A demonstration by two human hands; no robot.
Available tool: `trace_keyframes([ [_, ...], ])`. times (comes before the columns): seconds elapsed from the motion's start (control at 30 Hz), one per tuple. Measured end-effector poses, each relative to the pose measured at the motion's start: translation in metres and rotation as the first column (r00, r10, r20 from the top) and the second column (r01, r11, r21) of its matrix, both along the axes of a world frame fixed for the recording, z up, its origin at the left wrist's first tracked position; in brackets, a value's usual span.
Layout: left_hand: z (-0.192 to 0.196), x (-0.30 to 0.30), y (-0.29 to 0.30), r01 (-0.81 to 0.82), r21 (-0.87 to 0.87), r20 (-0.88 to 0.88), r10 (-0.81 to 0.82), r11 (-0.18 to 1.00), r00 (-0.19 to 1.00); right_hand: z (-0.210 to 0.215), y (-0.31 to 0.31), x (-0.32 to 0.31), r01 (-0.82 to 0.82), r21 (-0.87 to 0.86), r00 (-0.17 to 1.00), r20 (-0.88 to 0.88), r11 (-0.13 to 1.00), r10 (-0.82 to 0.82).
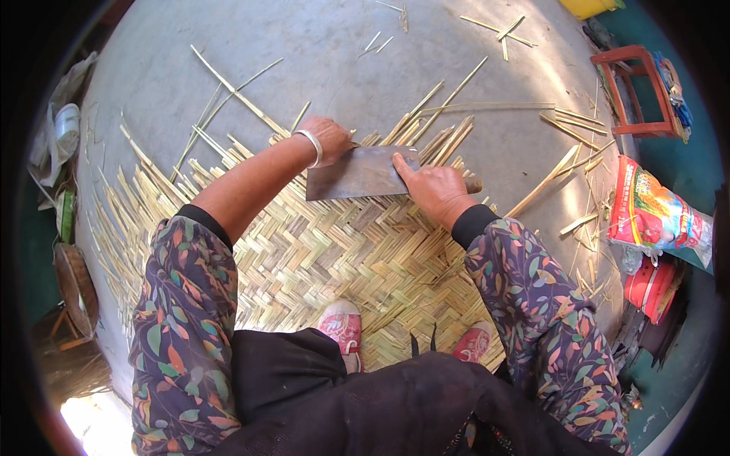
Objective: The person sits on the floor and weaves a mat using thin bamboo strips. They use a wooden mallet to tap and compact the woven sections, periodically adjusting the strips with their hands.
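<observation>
My right hand (439, 191) is wrapped round the handle of a cleaver (356, 173), its thumb extended along the broad, dark blade. The blade lies nearly level, pointing left across the far edge of a woven mat (334, 251) of flat, split plant strips in a zigzag pattern. Just beyond the blade's far left corner, my left hand (328, 138) is closed with curled fingers over the strip ends. What those fingers grip is hidden. Loose strip ends (449, 140) stick out past the cleaver, fanning away from the weave.
My shoes (340, 325) stand on the mat. Loose strips (566, 163) lie scattered over the concrete floor (319, 53). On the right are a reddish wooden stool (636, 131), a colourful printed bag (655, 205) and a red container (648, 287). A round basket (74, 289) leans at the left.
</observation>
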State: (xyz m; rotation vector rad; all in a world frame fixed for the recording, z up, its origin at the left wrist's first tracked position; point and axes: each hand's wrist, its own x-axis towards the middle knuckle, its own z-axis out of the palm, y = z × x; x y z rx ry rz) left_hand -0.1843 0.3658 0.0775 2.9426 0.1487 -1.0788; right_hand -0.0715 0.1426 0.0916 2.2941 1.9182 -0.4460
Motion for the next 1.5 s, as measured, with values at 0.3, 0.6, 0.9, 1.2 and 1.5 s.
trace_keyframes([
  [0.3, 0.06, 0.058, 0.024, -0.197, -0.843, 0.185, 0.614, 0.5, 0.767, 0.008, -0.003, -0.003, -0.053, 0.052, 0.999, -0.004, 0.997, 0.053],
  [0.6, 0.003, 0.001, 0.027, -0.381, -0.151, -0.128, 0.364, 0.912, 0.922, 0.03, -0.024, -0.017, -0.188, 0.107, 0.982, 0.042, 0.976, 0.185],
  [0.9, 0.014, -0.01, 0.029, -0.166, 0.0, -0.08, 0.166, 0.986, 0.983, 0.024, 0.011, -0.01, -0.087, 0.035, 0.995, 0.056, 0.996, 0.085],
  [1.2, 0.028, 0.006, -0.005, 0.015, -0.386, 0.357, 0.135, 0.922, 0.924, -0.002, 0.012, -0.021, -0.011, 0.002, 1.0, 0.007, 1.0, 0.011],
  [1.5, 0.03, -0.01, 0.063, -0.457, -0.268, 0.065, 0.49, 0.848, 0.87, 0.032, -0.023, -0.033, -0.185, 0.109, 0.983, 0.043, 0.977, 0.181],
])
